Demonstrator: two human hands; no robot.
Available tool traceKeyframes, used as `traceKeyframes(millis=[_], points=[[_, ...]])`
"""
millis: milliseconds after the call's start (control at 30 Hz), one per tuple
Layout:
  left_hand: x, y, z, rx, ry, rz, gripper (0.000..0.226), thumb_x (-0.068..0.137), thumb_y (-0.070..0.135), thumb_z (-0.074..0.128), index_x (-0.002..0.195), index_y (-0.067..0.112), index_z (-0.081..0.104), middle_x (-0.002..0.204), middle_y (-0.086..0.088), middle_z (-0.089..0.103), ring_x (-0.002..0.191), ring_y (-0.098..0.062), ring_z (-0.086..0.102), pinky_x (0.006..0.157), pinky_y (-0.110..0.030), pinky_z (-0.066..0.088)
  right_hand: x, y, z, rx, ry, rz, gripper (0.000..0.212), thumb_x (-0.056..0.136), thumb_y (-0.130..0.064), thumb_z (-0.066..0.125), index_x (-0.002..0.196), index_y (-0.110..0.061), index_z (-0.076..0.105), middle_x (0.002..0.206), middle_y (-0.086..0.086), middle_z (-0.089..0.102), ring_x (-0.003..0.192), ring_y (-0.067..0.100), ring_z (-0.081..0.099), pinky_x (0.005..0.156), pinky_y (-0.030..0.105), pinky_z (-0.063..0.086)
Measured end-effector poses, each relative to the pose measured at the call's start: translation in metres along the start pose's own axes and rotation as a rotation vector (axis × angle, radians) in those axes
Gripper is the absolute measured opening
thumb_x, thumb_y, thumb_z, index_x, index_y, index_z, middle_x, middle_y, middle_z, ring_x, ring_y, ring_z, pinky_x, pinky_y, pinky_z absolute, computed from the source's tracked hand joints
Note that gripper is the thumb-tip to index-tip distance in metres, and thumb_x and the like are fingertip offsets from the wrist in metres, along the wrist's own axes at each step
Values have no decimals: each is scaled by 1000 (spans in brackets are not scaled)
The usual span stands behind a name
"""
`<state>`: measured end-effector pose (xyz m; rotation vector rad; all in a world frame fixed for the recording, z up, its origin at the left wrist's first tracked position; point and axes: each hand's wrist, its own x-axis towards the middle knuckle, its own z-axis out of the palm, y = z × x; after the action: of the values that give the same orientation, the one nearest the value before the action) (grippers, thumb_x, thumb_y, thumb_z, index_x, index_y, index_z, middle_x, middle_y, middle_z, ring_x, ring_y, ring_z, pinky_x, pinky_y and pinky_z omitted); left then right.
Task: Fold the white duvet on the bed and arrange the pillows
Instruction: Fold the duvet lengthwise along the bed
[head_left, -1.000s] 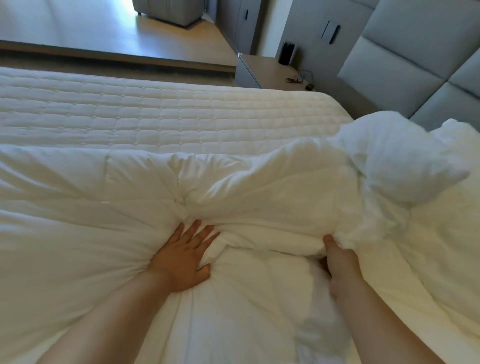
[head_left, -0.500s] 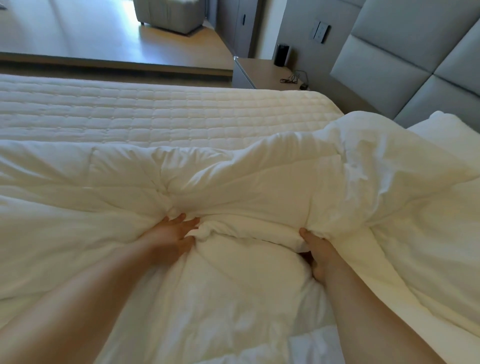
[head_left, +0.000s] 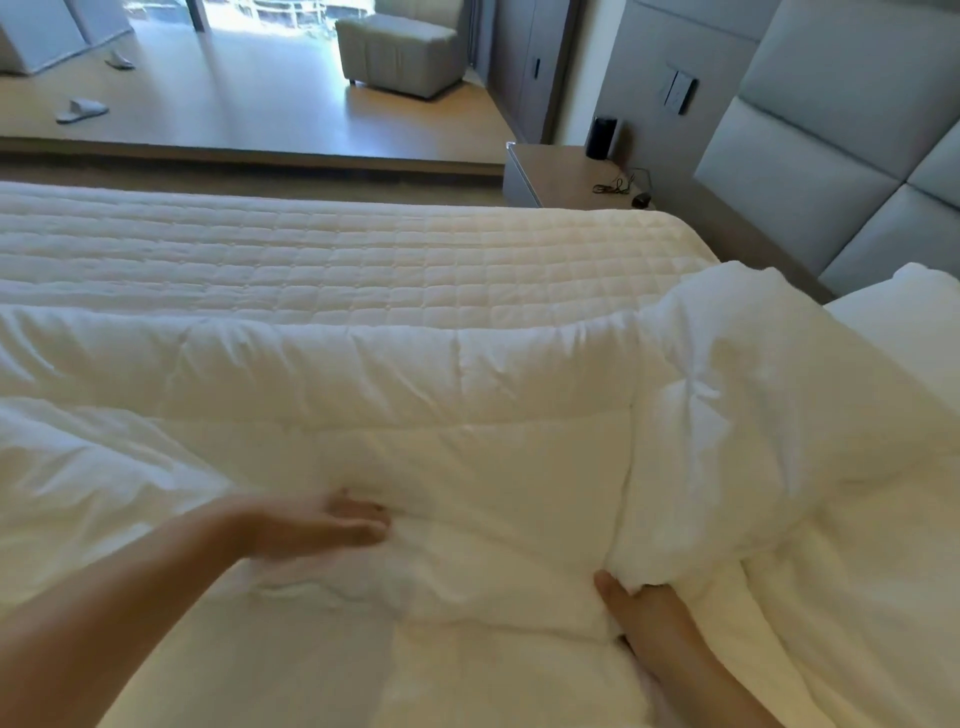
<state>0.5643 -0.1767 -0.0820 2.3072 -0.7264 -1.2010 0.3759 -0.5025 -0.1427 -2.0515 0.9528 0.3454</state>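
Duvet (head_left: 467, 457) now flatter, left hand (head_left: 317, 525) open.

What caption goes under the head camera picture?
Left hand flat on the white duvet, right hand gripping its bunched fold.

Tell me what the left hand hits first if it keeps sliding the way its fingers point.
Probably the bunched duvet fold that the right hand grips; the left hand points right across flat duvet, though depth is unclear.
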Motion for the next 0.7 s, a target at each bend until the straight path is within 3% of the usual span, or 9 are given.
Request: traceKeyframes(millis=[67,133,167,267,367,467,533,600,700], points=[[18,19,-5,-216,479,145,57,72,79,46,112,42,63,123,21,63,119,-3,57,105,-29,41,4,-26,-21,-121,-219,24,48,89,-59,51,103,-15,65,92,1,70,82,17,63,76,27,49],[50,32,-8,-5,893,130,59,83,62,33,131,35,54,140,6,52,132,-18,47,107,-36,36,-8,-49,-46,-416,-519,41,66,79,-77,45,88,-16,69,77,-1,68,68,16,63,63,27,51],[68,36,-6,134,938,81,66,85,60,23,143,34,40,154,0,35,142,-23,32,113,-43,27,-14,-59,-60,-568,-594,13,70,75,-81,45,82,-16,70,73,-2,69,64,14,64,63,27,53],[129,29,19,331,700,-119,74,83,66,-1,153,39,-3,164,2,-12,150,-24,-11,119,-52,-3,-7,-93,-101,-539,-531,-161,51,83,-62,56,72,-14,67,69,4,70,57,13,61,59,27,48],[180,12,30,439,597,-244,67,92,62,1,152,36,-14,162,0,-20,148,-28,-18,116,-57,-8,55,-129,-153,-276,242,-459,41,92,-40,57,66,-7,60,67,11,66,65,30,60,62,36,45],[211,1,18,499,579,-308,64,96,59,6,152,35,-13,162,1,-20,149,-28,-18,116,-58,-8,145,-141,-205,-488,858,-526,38,86,-42,51,98,-7,62,104,21,61,97,40,53,82,44,41],[223,-6,13,526,586,-322,64,96,58,6,152,35,-13,162,1,-19,149,-28,-17,116,-58,-7,190,-132,-242,-618,863,-234,69,82,-51,55,134,-7,42,133,24,46,123,42,41,100,52,33],[229,-11,10,534,574,-333,64,96,59,5,152,36,-14,162,1,-20,149,-27,-17,116,-57,-6,219,-115,-263,-475,639,42,97,78,-55,65,148,-7,19,145,26,35,131,44,36,105,54,32],[231,-13,3,514,519,-339,63,96,58,6,151,36,-16,162,1,-21,149,-27,-15,117,-56,-4,246,-91,-252,-614,348,11,84,80,-64,59,135,-2,46,128,24,54,112,39,54,97,48,43]])
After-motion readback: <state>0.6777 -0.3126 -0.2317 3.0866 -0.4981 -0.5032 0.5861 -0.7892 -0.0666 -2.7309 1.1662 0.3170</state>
